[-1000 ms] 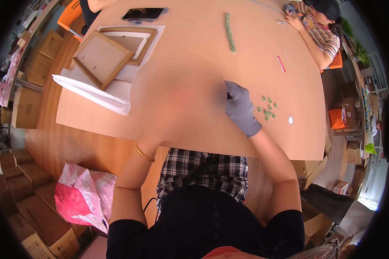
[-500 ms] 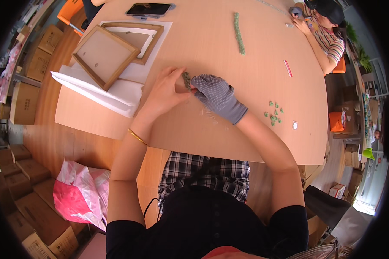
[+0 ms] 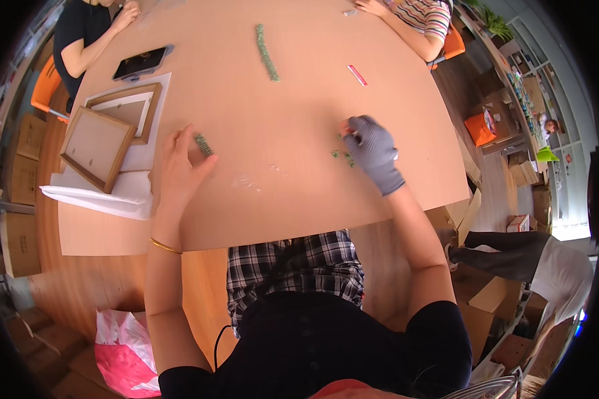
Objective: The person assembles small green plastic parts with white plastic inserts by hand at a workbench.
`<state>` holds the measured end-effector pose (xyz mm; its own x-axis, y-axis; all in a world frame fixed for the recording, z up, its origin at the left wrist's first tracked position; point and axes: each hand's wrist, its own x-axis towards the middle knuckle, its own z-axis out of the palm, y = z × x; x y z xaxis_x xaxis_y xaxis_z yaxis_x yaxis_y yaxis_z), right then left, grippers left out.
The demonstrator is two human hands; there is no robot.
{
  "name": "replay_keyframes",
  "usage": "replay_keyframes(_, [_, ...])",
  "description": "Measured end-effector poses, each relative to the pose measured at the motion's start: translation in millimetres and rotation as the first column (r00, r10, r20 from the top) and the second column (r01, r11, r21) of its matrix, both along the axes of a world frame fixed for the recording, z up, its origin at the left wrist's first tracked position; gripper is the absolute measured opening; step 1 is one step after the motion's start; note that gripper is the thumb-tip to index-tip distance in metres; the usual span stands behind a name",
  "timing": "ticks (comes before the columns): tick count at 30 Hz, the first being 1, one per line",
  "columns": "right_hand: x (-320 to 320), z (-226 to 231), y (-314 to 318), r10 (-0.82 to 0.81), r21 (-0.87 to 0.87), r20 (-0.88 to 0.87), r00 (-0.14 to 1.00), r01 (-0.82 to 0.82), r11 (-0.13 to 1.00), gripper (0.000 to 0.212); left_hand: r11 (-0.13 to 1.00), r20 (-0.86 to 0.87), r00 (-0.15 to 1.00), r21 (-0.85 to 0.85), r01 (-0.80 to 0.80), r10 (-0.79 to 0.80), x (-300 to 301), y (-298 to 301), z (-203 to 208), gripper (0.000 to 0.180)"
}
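A short row of small green pieces (image 3: 202, 144) lies at the left of the tabletop. My bare left hand (image 3: 178, 166) curves around it, the thumb at its near end and the forefinger by its far end. My right hand (image 3: 372, 149), in a grey dotted glove with bare fingertips, is over a few loose green pieces (image 3: 349, 159). Its fingers are curled together, and what they may hold is hidden. Farther off, a longer green row (image 3: 267, 53) lies by itself. Scraps of clear plastic (image 3: 246, 181) are between my hands.
Wooden frames (image 3: 99, 146) and white sheets (image 3: 107, 196) occupy the table's left side, with a phone-like dark device (image 3: 140, 63) beyond. A red-and-white strip (image 3: 357, 75) lies ahead on the right. Two other people sit at the far side, one left and one right.
My right hand has left the short green row and moved right to the loose green pieces. My left hand stays around the row. The view has shifted to the right.
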<state>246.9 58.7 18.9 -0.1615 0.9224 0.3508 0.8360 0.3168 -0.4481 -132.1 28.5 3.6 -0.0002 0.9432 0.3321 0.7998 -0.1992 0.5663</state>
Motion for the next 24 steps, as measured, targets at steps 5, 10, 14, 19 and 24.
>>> replay_keyframes(5, [25,-10,13,0.036,-0.068,0.14,0.99,-0.027,0.997,0.018,0.996,0.014,0.996,0.035,0.084,-0.084,35,-9,24,0.055])
replay_keyframes(10, [14,-15,17,0.137,0.022,0.134,0.981,-0.142,0.99,0.016,0.956,0.158,0.943,0.015,0.294,-0.293,78,-21,24,0.032])
replay_keyframes(14, [-2,6,-4,0.155,-0.17,-0.3,0.941,-0.212,0.962,0.02,0.955,0.348,0.906,-0.081,0.285,-0.241,108,-42,37,0.023])
replay_keyframes(19, [-32,20,-72,-0.087,-0.273,-0.916,0.391,-0.451,0.849,0.017,0.948,0.632,0.714,0.117,0.295,-0.3,152,-60,52,0.019])
replay_keyframes(24, [-44,28,-101,-0.171,-0.205,-0.979,0.113,-0.519,0.83,0.012,0.924,0.491,0.786,0.267,0.275,-0.376,160,-69,59,0.019])
